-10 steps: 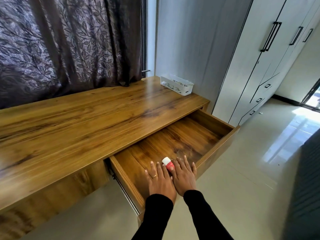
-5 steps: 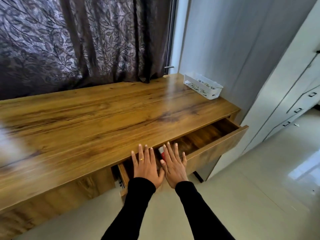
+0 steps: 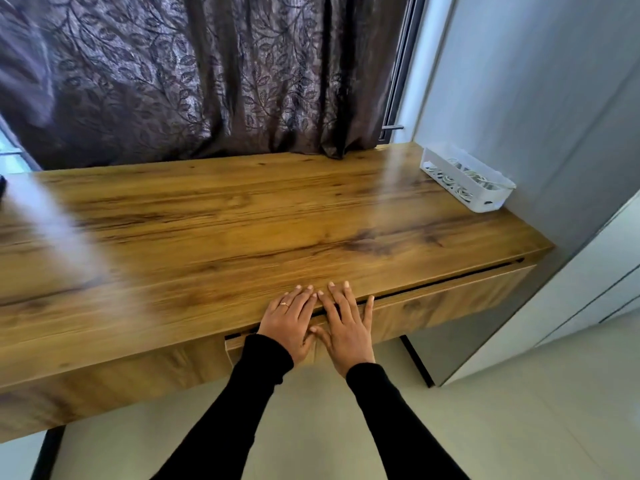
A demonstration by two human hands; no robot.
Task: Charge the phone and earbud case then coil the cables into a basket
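My left hand (image 3: 289, 318) and my right hand (image 3: 343, 323) lie flat, side by side, fingers spread, pressed against the front panel of the wooden drawer (image 3: 450, 299), fingertips at the desk's front edge. The drawer is pushed in, with only a thin dark gap under the desktop (image 3: 242, 220). Neither hand holds anything. A white slotted basket (image 3: 464, 180) with coiled white cables inside stands at the desk's far right corner. The red and white earbud case is hidden inside the drawer. No phone is in view.
A dark patterned curtain (image 3: 190, 74) hangs behind the desk. A grey wall panel (image 3: 554, 98) and white wardrobe (image 3: 595, 278) stand to the right. Pale tiled floor (image 3: 485, 427) lies below me. A dark object (image 3: 1, 188) shows at the left edge.
The drawer went from wide open to almost fully pushed in under both hands. The red and white case that lay in it is now out of sight.
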